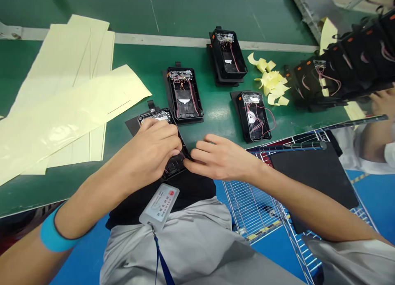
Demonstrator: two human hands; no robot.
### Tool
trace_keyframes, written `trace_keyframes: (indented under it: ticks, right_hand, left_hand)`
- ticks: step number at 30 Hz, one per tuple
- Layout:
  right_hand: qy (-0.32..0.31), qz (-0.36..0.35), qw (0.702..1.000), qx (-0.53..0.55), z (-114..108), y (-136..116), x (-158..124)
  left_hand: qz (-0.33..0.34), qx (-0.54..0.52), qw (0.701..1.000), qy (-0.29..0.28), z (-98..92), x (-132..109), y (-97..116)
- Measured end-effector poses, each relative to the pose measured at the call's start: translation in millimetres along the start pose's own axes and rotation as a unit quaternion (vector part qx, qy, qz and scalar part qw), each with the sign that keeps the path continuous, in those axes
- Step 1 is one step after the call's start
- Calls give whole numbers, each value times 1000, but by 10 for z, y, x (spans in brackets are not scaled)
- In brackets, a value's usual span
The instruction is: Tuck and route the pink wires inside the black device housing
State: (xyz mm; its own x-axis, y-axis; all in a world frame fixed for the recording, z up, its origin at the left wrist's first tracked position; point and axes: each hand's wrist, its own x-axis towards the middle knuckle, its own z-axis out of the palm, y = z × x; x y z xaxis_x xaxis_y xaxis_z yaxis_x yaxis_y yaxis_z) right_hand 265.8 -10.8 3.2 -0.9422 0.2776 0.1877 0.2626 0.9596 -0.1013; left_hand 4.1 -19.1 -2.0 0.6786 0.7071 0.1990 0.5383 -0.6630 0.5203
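Note:
My left hand (154,147) lies curled over an open black device case (160,117) at the near edge of the green belt, its fingers pressed onto the case. My right hand (217,157) touches the same case at its right side, fingers bent and pinched at its edge. The case shows a circuit board at its top end; most of it is hidden under my hands. Beyond it lie three more open black cases with red wires: one at the centre (184,95), one further back (228,54), one to the right (255,115).
Long pale yellow backing sheets (68,96) cover the belt's left. Crumpled yellow scraps (271,81) lie at the right. A row of black cases (339,67) stands far right, near another person's hand (382,102). A wire basket (265,207) with a black sheet (311,170) sits beside my lap.

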Motion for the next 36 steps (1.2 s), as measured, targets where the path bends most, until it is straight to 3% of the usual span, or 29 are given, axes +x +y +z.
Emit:
trace_keyframes:
  ticks: [7,16,22,36]
  right_hand:
    - [-18,-62,992,-104,-20,32,41]
    - [-33,-42,997,-53,30,33,15]
    - [-12,-41,997,-62,58,-14,-13]
    - [8,-37,998,-52,122,-28,-54]
  left_hand:
    - [17,-4,1000,24,31,-32,-35]
    - [9,-27,999,-22,25,-66,-78]
    - [12,-14,1000,1,2,-55,-56]
    - [-27,5,1000,1,175,7,-21]
